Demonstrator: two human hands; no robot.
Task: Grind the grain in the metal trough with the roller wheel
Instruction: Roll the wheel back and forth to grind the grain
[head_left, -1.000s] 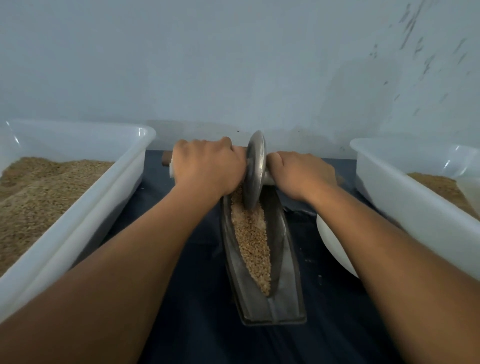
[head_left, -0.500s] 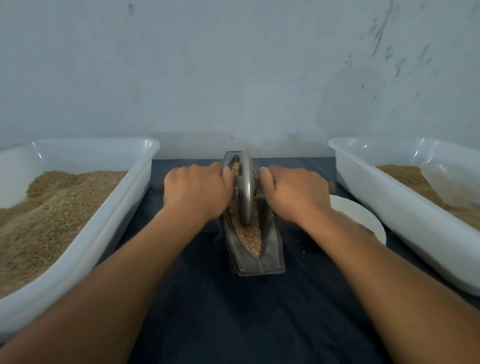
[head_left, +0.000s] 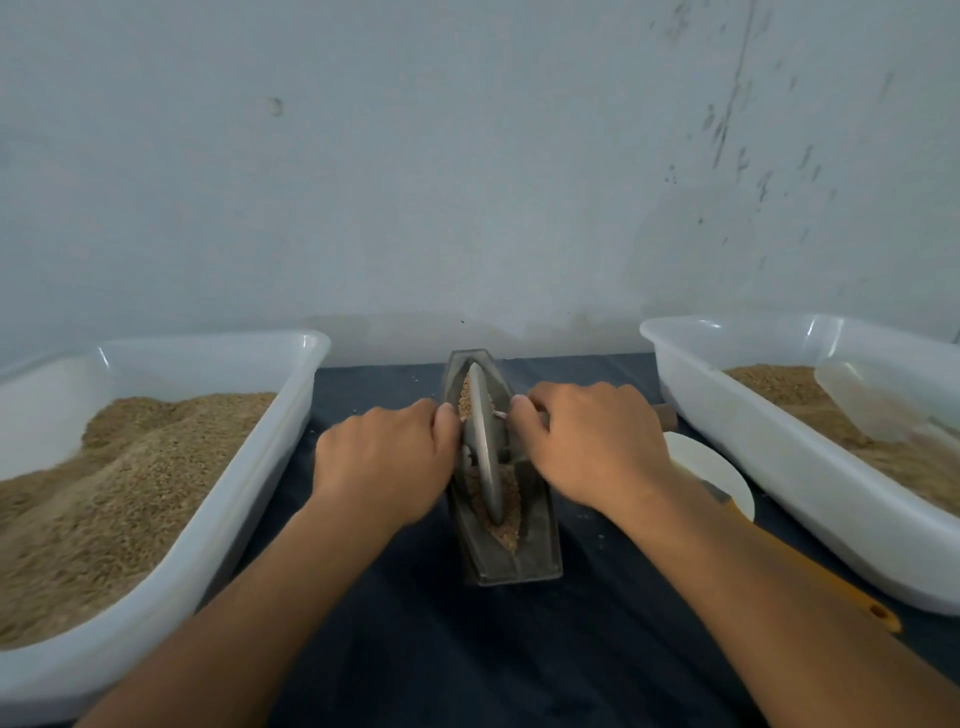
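A narrow boat-shaped metal trough (head_left: 540, 551) lies on the dark cloth, pointing away from me, with brown grain (head_left: 508, 530) along its groove. The metal roller wheel (head_left: 484, 441) stands upright in the groove near the trough's middle. My left hand (head_left: 382, 462) grips the axle handle on the wheel's left side. On the wheel's right side, my right hand (head_left: 597, 447) grips the other handle, whose wooden end (head_left: 665, 415) sticks out past my knuckles. Both handles are mostly hidden under my fingers.
A white plastic tub (head_left: 218, 525) heaped with grain stands at the left. Another white tub (head_left: 737, 447) at the right holds grain and a clear scoop (head_left: 862, 400). A white dish (head_left: 711, 473) and an orange-handled tool (head_left: 810, 566) lie beside my right forearm. A pale wall rises behind.
The wheel has rolled from the trough's far end back toward its middle, both hands moving with it. The view has lifted, showing more of the wall.
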